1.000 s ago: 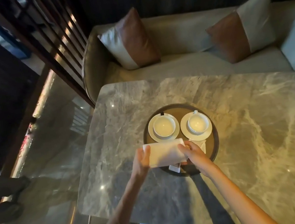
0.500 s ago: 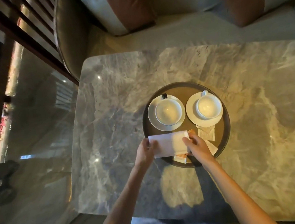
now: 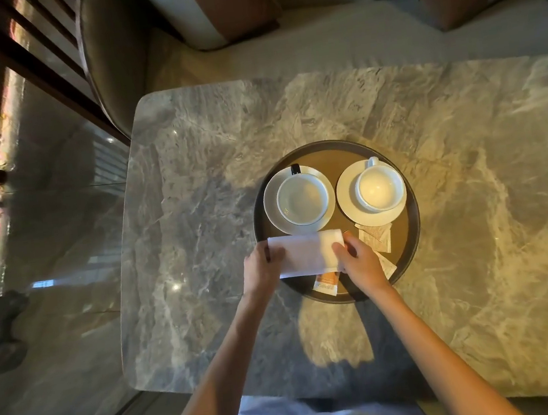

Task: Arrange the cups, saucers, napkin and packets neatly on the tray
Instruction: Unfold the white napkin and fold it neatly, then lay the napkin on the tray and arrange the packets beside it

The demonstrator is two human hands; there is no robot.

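Note:
A round dark tray (image 3: 413, 211) rests on the marble table (image 3: 194, 189). On it stand two white cups, the left cup (image 3: 302, 198) on a saucer (image 3: 270, 204) and the right cup (image 3: 380, 188) on a saucer (image 3: 345, 198). A folded white napkin (image 3: 307, 253) lies across the tray's near left part. My left hand (image 3: 262, 270) grips its left end and my right hand (image 3: 358, 260) grips its right end. Beige packets (image 3: 376, 238) lie right of the napkin, and an orange packet (image 3: 325, 283) sticks out from under it.
A sofa (image 3: 332, 45) with two brown-and-cream cushions (image 3: 223, 6) runs along the table's far side. A dark wooden slatted screen (image 3: 24, 65) stands at the upper left beside a glossy floor. The table's near edge is close to my body.
The view tilted downward, so tray and table sit lower and larger in frame. The napkin came down from above the tray's near rim onto the tray, with both hands still on its ends.

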